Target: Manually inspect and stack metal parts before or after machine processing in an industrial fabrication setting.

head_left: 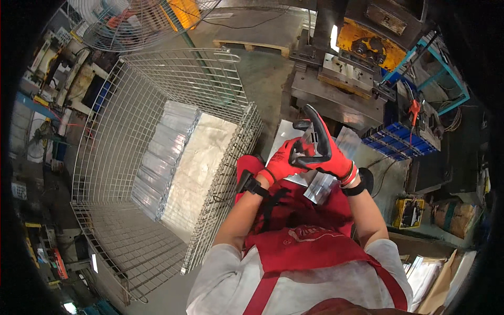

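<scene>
My left hand (286,158), in a red glove with black fingers, is closed at the lower end of a small grey metal piece (312,137). My right hand (332,155), gloved alike, curves around the same piece from the other side, thumb below and fingers above. Fingers and gloves hide much of the piece, so its full shape does not show. Just below my hands a shiny bent metal part (321,187) rests over my lap. Another shiny metal part (348,140) lies beyond my right hand.
On my left stands a large wire cage (210,205) holding stacked shiny metal profiles (168,152) beside a cream-coloured sheet (202,170). Ahead is a press machine (338,97) with a yellow block. A blue crate (401,140) stands to the right, and a fan (142,23) at the far left.
</scene>
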